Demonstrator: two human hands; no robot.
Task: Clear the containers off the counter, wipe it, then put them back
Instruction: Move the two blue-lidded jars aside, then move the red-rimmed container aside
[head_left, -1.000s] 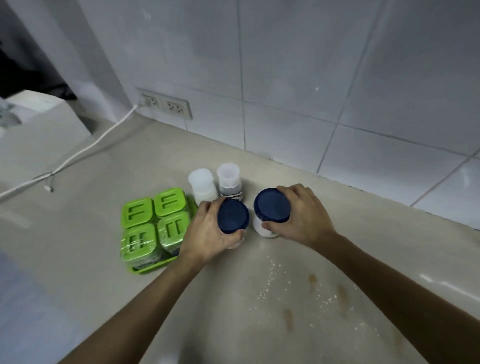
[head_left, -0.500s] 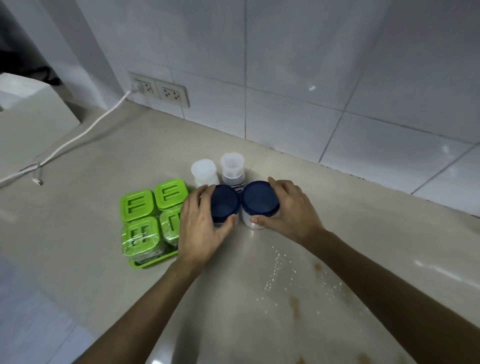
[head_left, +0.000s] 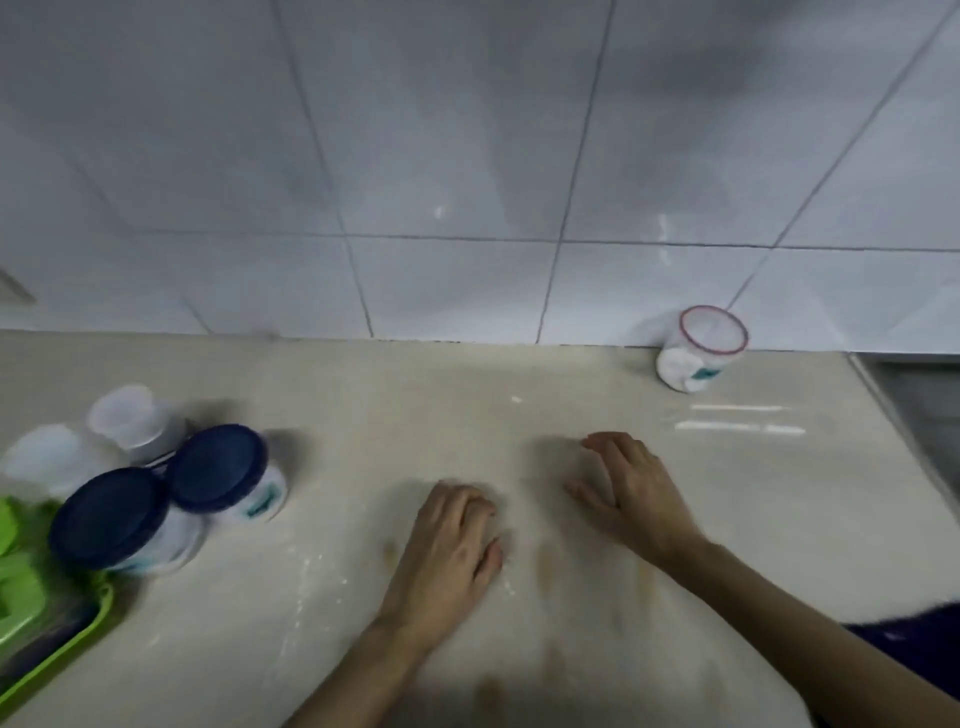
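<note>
Blue-lidded jars (head_left: 161, 504) stand grouped at the counter's (head_left: 467, 384) left; a red-rimmed jar (head_left: 698, 348) waits by the wall. Left hand (head_left: 449, 551) and right hand (head_left: 631, 493), apparently empty, hover apart; clearing continues, next reaching rightward.

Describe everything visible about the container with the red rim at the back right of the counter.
The red-rimmed container is a small clear plastic tub with a thin red ring around its top. It appears part-filled with something white, and a teal label patch shows low on its side. It looks upright, though the wide lens skews it. It stands alone on the beige counter against the tiled wall, near the counter's right end. Neither hand touches it; blur hides finer detail.
</note>
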